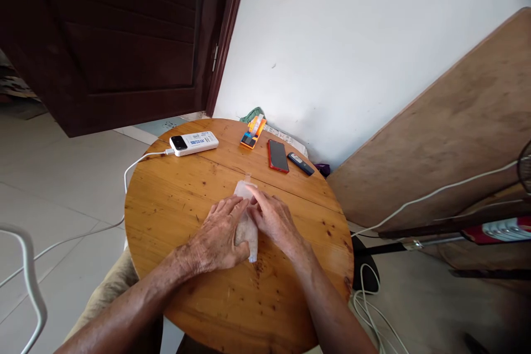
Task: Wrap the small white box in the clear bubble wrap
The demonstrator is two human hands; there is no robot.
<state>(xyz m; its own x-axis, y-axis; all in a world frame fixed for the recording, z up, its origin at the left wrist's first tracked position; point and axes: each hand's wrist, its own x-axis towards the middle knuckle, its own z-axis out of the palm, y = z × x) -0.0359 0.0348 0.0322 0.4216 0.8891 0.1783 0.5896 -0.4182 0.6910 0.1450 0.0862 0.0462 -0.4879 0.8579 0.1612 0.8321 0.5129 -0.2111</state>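
This looks like a home: panelled door [136, 38], round wooden table [166, 199].

From here I see a dark door [136, 27] upper left, a red-edged phone [277, 156] near centre, a brown board [440, 127] right.

The pouch [247, 229] lies on the bench [174, 210], partly under the fingers of the left hand [218, 232], with the right hand [274, 218] at its right. Beyond it, left to right, sit the power bank [194, 144] (its cable [160, 153] trails off the left edge), tape dispenser [253, 133], phone [277, 156] and handheld device [301, 164]. The wall [352, 55] stands behind.
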